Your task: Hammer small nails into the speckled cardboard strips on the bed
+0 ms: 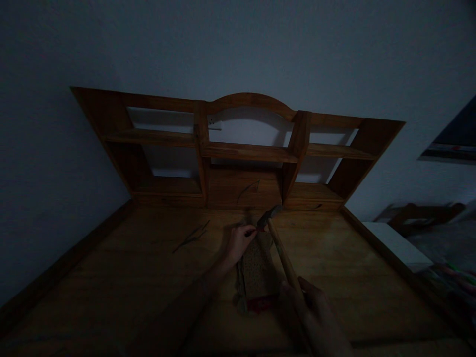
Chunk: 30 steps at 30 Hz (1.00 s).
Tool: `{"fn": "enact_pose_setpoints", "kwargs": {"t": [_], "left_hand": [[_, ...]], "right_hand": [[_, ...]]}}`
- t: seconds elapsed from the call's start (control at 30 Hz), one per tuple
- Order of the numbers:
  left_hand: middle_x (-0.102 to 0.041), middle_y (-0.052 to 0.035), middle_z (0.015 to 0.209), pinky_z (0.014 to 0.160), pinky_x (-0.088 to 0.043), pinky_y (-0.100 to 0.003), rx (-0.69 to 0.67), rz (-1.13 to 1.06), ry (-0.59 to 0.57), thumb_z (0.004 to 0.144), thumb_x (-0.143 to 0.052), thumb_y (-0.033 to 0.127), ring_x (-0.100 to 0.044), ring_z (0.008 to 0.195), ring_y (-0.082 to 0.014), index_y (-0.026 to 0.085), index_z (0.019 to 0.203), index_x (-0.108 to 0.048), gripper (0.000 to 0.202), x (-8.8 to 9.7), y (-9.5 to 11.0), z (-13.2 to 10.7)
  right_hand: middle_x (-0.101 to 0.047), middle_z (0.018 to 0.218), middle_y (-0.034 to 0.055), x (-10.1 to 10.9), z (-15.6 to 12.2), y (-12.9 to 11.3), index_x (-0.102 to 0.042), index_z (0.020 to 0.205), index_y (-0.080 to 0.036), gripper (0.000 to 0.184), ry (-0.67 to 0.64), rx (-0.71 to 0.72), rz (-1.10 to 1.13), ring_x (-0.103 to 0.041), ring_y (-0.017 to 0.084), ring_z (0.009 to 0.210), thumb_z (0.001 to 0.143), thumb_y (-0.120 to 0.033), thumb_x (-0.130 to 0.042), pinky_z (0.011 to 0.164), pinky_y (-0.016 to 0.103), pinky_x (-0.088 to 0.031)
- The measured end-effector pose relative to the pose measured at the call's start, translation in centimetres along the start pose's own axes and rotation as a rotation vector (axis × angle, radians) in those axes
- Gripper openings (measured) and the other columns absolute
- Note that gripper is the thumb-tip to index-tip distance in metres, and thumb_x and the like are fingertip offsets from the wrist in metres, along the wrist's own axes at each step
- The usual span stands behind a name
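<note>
My right hand (pixel 316 312) is wrapped round the wooden handle of a hammer (pixel 280 248), whose dark metal head sits up near the far end of a small brown block (pixel 258 270). My left hand (pixel 240 240) is pinched at that far end, holding something thin and dark that I cannot make out, just beside the hammer head. The block lies on a wooden bed platform (pixel 148 277), with a red patch at its near end.
A wooden headboard (pixel 238 148) with open shelves stands against the pale wall at the back. A thin dark tool (pixel 191 238) lies on the platform left of my hands. Dim clutter and a white slab (pixel 396 243) sit to the right.
</note>
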State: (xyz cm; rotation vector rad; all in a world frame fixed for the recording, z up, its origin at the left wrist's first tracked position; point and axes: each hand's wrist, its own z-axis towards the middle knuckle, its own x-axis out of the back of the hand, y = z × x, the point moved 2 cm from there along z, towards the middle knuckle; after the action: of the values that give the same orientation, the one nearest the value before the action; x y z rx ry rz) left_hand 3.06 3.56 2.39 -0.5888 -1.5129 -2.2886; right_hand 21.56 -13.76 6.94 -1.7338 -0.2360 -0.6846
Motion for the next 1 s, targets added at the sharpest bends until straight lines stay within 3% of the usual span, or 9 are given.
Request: {"fn": "enact_pose_setpoints", "kwargs": {"t": [0.07,0.17,0.23,0.43,0.7,1.0], "left_hand": [[-0.072,-0.0018,0.089,0.070,-0.049,-0.023,0.000,-0.013,0.005,0.080,-0.056,0.021,-0.066,0.079,-0.0159,0.020,0.090,-0.071,0.018,0.0,-0.2,0.0],[-0.073,-0.0018,0.089,0.070,-0.050,-0.024,0.024,-0.023,0.007,0.079,-0.057,0.018,-0.066,0.078,-0.0161,0.020,0.090,-0.071,0.018,0.0,-0.2,0.0],[-0.073,-0.0016,0.088,0.069,-0.050,-0.024,0.047,-0.019,0.002,0.077,-0.058,0.017,-0.066,0.077,-0.0163,0.020,0.090,-0.071,0.018,0.1,0.1,0.0],[-0.073,-0.0018,0.084,0.064,-0.048,-0.022,0.035,-0.003,-0.017,0.079,-0.056,0.017,-0.066,0.072,-0.0155,0.018,0.085,-0.071,0.017,0.2,0.5,0.0],[-0.072,-0.0014,0.088,0.067,-0.048,-0.023,0.022,-0.005,0.016,0.078,-0.057,0.018,-0.066,0.076,-0.0152,0.019,0.090,-0.071,0.018,-0.2,-0.7,-0.1],[-0.072,-0.0017,0.085,0.066,-0.047,-0.022,0.001,-0.028,0.000,0.080,-0.054,0.019,-0.065,0.075,-0.0147,0.018,0.088,-0.070,0.018,-0.3,-0.8,-0.1]], "right_hand": [[-0.065,0.108,0.0166,0.1,0.1,-0.2,-0.060,0.109,-0.011,0.067,0.000,0.026,-0.025,-0.058,0.030,0.104,0.073,-0.067,-0.052,0.080,0.032,-0.047],[-0.070,0.082,0.0099,0.0,0.1,-0.9,-0.063,0.096,-0.015,0.053,-0.145,0.104,-0.005,-0.065,0.025,0.079,0.080,-0.062,-0.045,0.064,0.027,-0.048],[-0.070,0.076,0.0074,0.0,0.0,-1.3,-0.064,0.095,-0.015,0.050,-0.227,0.155,0.033,-0.065,0.023,0.071,0.084,-0.059,-0.042,0.060,0.026,-0.048],[-0.071,0.099,0.0098,-0.4,-0.3,-1.6,-0.065,0.108,-0.016,0.050,-0.196,0.201,0.103,-0.064,0.027,0.092,0.083,-0.055,-0.047,0.077,0.030,-0.048],[-0.072,0.086,0.0095,-0.7,-0.2,-1.1,-0.067,0.106,-0.014,0.054,-0.200,0.179,0.075,-0.065,0.029,0.087,0.082,-0.057,-0.046,0.072,0.032,-0.050],[-0.072,0.098,0.0083,0.0,-0.6,-1.9,-0.066,0.108,-0.017,0.051,-0.193,0.192,0.124,-0.064,0.027,0.093,0.083,-0.056,-0.046,0.074,0.028,-0.050]]}}
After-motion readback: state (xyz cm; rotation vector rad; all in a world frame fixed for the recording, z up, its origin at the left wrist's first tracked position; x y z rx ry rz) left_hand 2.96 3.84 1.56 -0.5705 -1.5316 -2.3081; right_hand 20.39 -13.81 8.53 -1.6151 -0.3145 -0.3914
